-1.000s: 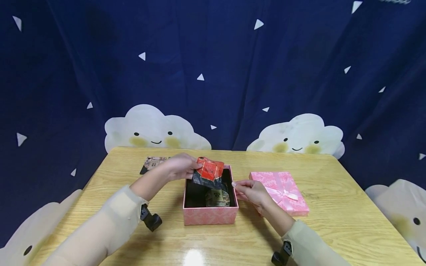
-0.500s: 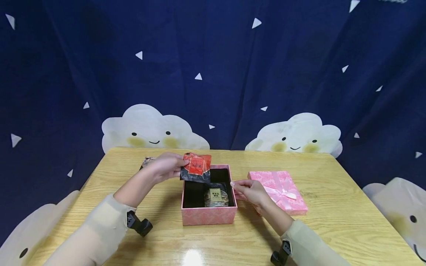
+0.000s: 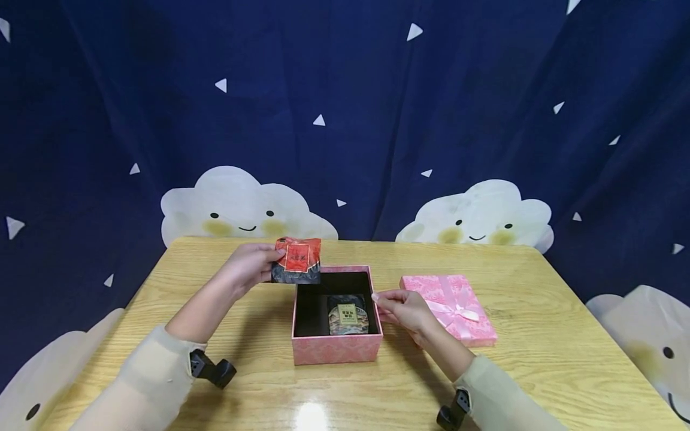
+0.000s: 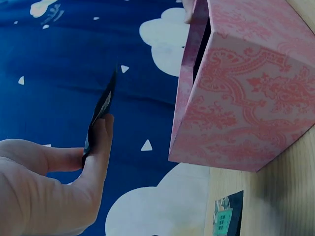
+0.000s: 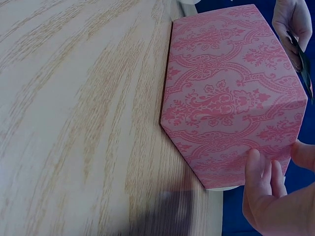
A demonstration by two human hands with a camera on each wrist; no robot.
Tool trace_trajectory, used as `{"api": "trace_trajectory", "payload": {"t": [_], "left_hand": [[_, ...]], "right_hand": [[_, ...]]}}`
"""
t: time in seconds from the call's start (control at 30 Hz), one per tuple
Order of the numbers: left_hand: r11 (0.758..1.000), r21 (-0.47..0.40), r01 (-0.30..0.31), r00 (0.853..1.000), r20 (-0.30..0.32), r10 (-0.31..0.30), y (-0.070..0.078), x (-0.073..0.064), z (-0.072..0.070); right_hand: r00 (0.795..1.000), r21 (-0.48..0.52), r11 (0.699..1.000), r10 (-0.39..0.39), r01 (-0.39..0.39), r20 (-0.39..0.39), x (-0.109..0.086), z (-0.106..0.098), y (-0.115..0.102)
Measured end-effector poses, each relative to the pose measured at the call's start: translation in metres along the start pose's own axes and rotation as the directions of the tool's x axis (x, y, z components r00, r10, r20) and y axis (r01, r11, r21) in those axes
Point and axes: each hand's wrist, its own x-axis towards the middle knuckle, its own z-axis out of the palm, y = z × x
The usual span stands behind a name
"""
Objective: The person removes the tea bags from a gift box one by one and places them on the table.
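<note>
My left hand [image 3: 248, 266] pinches a small red and black packet [image 3: 297, 261] by its left edge, above the far left corner of a pink patterned gift box [image 3: 335, 351]. In the left wrist view the packet [image 4: 102, 110] shows edge-on between thumb and fingers. The box is uncovered and black inside. In it lies a dark packet with a pale yellow label [image 3: 348, 315], toward the right side. My right hand [image 3: 405, 309] grips the box's right wall at the rim; the right wrist view has its fingers [image 5: 253, 164] against the outside and its thumb at the rim.
Right of the box lies its pink lid [image 3: 439, 288] with a ribbon bow [image 3: 457, 313]. Another packet, with a green label [image 4: 223, 222], lies on the wooden table [image 3: 528, 335]; my left hand hides it in the head view. A dark blue curtain [image 3: 366, 120] hangs behind.
My left hand has carried the red and black packet leftward and up from over the box, uncovering more of the packet inside. The right hand has kept its hold on the wall.
</note>
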Motion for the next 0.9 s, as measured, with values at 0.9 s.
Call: {"api": "trace_trajectory", "payload": {"t": [0.9], "left_hand": [[0.992, -0.118, 0.044, 0.991, -0.124, -0.059, -0.024, 0.020, -0.040]], "right_hand": [[1.000, 0.002, 1.000, 0.028, -0.028, 0.011, 0.003, 0.000, -0.002]]}}
